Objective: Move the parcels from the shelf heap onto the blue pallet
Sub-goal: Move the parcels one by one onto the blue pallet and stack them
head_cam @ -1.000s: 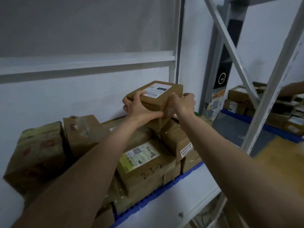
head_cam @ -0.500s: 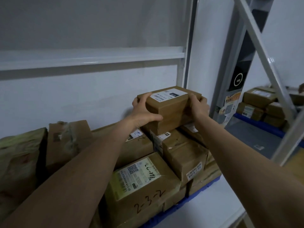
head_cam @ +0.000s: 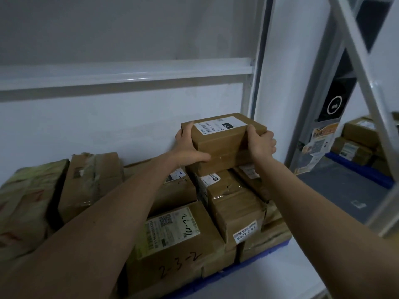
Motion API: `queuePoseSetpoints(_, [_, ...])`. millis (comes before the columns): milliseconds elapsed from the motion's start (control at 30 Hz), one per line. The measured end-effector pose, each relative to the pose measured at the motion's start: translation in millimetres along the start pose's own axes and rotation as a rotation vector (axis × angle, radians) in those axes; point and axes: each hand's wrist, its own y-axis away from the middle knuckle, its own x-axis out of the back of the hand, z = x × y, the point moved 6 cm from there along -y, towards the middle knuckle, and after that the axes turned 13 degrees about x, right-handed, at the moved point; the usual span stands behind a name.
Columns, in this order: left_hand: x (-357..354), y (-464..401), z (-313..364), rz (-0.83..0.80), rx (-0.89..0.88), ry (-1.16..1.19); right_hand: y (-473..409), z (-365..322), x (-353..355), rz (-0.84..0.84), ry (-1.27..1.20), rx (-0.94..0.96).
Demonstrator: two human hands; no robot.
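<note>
Forearms of mine reach up and away from the bottom edge, both stretched toward the parcel heap on the shelf. Nearest on the heap, at its front edge, sits a box with 2-3-2 handwritten on it (head_cam: 172, 251), and just right of it a taped box labelled 4209 (head_cam: 237, 210). Under their front edge a strip of blue pallet (head_cam: 254, 261) shows. Farther in, my left hand (head_cam: 190, 151) and my right hand (head_cam: 260, 142) clamp opposite sides of 1 small brown parcel (head_cam: 222, 137), fingers curled round its edges, white label up. It sits at the top of the heap near the rear right corner, against the white wall (head_cam: 108, 126). Compared with 1 second ago the parcel looks lower and closer to the boxes beneath; I cannot tell whether it touches them. I judge it is being set down there. Beyond the upright post (head_cam: 259, 61), more parcels (head_cam: 356, 139) rest on a second blue pallet.
</note>
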Motion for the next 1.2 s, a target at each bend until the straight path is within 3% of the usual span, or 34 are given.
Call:
queuePoseSetpoints(100, [5.6,10.7,10.1,0.051,0.01,-0.087,3.1,-19.1,10.1,0.0,0.159,0.118])
queuePoseSetpoints(200, [18.3,33.6,24.5,0.11,-0.048,-0.188,13.6,-53.5,13.9,-0.027,0.44,0.432])
queuePoseSetpoints(300, [39.2,65.8,28.5,0.286,-0.048,-0.444,39.7,-86.8,-3.2,-0.192,0.603,0.719])
queuePoseSetpoints(433, [65.6,108.9,10.4,0.463,0.102,-0.791,92.9,-113.7,-43.0,-0.453,0.68,0.955])
queuePoseSetpoints(600, [94.8,165.6,-19.5,0.501,0.298,-0.893,153.7,-125.3,-82.1,-0.652,0.63,1.078])
queuePoseSetpoints(733, [119.3,218.9,-41.8,0.557,0.352,-0.79,202.8,-143.6,-101.5,-0.72,0.539,1.167])
queuePoseSetpoints(1000, [175.2,303.4,-102.4,0.648,0.555,-0.807,321.0,-194.9,-129.2,-0.858,0.435,1.32])
queuePoseSetpoints(1200, [234.0,386.7,-171.7,0.633,0.675,-0.788,433.3,-226.2,-166.7,-1.061,0.382,1.388])
